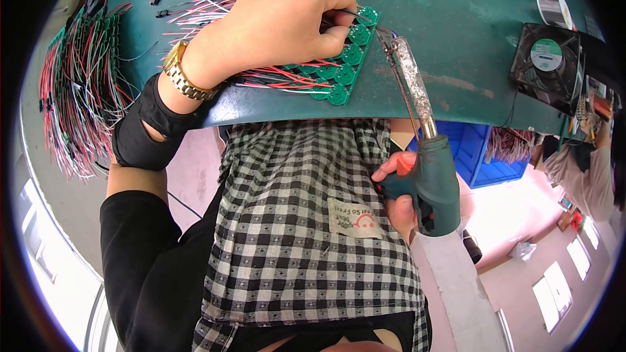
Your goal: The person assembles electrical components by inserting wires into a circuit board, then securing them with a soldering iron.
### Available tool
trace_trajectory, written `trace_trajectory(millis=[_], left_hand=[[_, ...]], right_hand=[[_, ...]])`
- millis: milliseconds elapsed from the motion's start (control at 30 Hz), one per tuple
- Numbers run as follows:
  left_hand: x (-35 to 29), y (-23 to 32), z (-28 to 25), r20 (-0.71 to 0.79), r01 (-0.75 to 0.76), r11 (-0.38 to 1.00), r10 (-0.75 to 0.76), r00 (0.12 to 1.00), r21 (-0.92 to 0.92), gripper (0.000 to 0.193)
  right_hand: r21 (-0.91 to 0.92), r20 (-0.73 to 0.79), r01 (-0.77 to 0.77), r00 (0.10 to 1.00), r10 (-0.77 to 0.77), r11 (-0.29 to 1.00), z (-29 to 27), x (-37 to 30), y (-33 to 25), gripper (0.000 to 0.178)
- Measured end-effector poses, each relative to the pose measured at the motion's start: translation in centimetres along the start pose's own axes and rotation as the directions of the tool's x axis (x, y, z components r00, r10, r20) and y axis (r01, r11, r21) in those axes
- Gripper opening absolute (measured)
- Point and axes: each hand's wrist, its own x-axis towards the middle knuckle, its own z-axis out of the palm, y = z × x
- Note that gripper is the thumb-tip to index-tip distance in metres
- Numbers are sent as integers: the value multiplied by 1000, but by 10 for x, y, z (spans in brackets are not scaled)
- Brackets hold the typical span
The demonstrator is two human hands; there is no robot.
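Note:
A panel of small round green circuit boards [345,75] lies near the table's front edge, with red, white and black wires running off to its left. Above it is my left hand [293,16], thumb and finger pinched on a thin dark wire [355,14] whose end reaches the panel's upper right corner. My right hand [399,189] grips the handle of a dark green soldering gun [438,179], which partly hides the fingers. The gun points up, and its tip sits by the panel's right edge, close to the wire end. Whether the tip touches the board is hard to tell.
Wired boards [85,91] hang in a thick bunch over the table's left edge. At the right stand a black fan [546,58] and a solder spool [554,11]. Below the table edge is a blue crate [469,150] with wires beside it. Another person's sleeve [580,173] shows far right.

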Motion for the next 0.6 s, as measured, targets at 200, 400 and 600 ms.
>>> trace_trajectory(millis=[200, 400, 600], left_hand=[[-2, -6, 2, 26, -5, 999, 4, 1000, 40, 7], [-10, -14, 18, -11, -45, 995, 46, 999, 95, 10], [-4, 7, -13, -177, 12, 998, -22, 984, -59, 7]], right_hand=[[-51, 39, 4, 999, -2, 999, -1, -2, 2, 55], [115, -78, 74, 995, -65, 991, 4, -8, 17, 56], [174, -194, 131, 976, -96, 976, 5, -18, 41, 59]])
